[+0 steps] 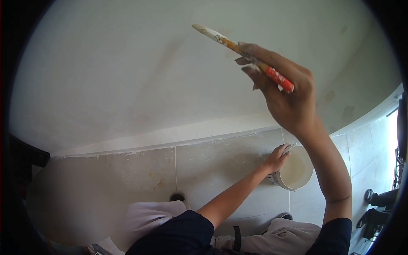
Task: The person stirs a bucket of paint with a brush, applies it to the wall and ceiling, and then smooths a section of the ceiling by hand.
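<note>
A paintbrush (228, 43) with a red-ended wooden handle is pinched in my right hand (284, 80). Its pale, paint-covered tip points up and to the left, in front of the light wall (114, 63). Low beside the wall, my left hand (277, 160) grips the rim of a round white bucket (280, 180). Pale, cream-coloured material shows inside the bucket. Some of the left fingers are hidden by the rim.
The tiled floor (212, 170) meets the wall along a pale skirting strip (204, 128). At the right edge, a person's dark-clothed legs and shoes (374, 210) are visible. A blurred round shape (76, 199) covers the lower left.
</note>
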Demonstrator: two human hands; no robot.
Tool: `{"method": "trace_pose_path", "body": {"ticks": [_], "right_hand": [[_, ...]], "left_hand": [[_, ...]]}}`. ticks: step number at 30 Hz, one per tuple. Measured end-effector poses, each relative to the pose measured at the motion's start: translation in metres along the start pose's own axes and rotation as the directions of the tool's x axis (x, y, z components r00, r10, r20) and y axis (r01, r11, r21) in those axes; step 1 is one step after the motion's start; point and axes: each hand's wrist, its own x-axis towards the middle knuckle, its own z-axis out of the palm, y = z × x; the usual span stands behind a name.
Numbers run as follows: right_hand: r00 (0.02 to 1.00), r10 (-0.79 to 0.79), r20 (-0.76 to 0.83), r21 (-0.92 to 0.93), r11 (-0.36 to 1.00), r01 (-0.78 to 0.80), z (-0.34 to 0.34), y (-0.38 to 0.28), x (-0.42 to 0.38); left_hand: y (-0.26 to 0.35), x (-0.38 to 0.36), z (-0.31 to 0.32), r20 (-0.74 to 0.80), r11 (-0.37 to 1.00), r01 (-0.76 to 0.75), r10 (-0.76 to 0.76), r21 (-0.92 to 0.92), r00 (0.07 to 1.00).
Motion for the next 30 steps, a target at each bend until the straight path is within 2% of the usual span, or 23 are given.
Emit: {"method": "trace_pose_path", "body": {"ticks": [1,4,7,10,13,16,20,22,25,30], "right_hand": [[0.999,0.032,-0.007,0.013,0.999,-0.032,0.001,0.005,0.004],[0.998,-0.061,-0.030,-0.039,0.997,0.060,0.003,0.018,0.015],[0.968,-0.235,0.087,-0.403,0.880,0.250,-0.006,0.026,0.019],[0.958,-0.236,0.160,-0.559,0.779,0.285,-0.013,0.024,0.014],[0.979,-0.101,0.176,-0.594,0.782,0.188,-0.017,0.004,0.010],[0.966,-0.168,0.195,-0.553,0.795,0.250,-0.016,-0.004,0.007],[0.944,-0.259,0.205,-0.488,0.809,0.327,-0.008,0.001,0.019],[0.948,-0.222,0.229,-0.495,0.812,0.310,-0.006,0.003,0.023],[0.973,-0.112,0.204,-0.629,0.746,0.218,-0.005,-0.004,0.019],[0.958,-0.130,0.257,-0.587,0.766,0.262,-0.009,-0.019,0.020]], "left_hand": [[0.002,0.000,-0.001,-0.011,1.000,0.009,-0.009,0.005,1.000],[0.008,-0.002,-0.003,-0.006,0.998,0.051,-0.051,0.022,0.999],[0.014,-0.005,-0.004,-0.033,0.997,0.057,-0.055,0.055,0.998],[0.018,-0.005,-0.007,-0.011,0.998,0.053,-0.052,0.036,0.999],[0.020,-0.005,-0.009,0.033,0.992,0.107,-0.109,0.069,0.993],[0.014,-0.003,-0.006,0.021,0.998,0.054,-0.055,0.035,0.998],[0.011,-0.002,-0.004,-0.006,0.998,0.056,-0.056,0.036,0.998],[0.008,-0.002,-0.003,-0.032,0.999,0.030,-0.029,0.032,0.999],[0.007,-0.002,-0.004,-0.019,1.000,0.012,-0.012,0.024,1.000],[0.005,-0.002,-0.002,-0.026,1.000,0.019,-0.018,0.011,0.999]]}}
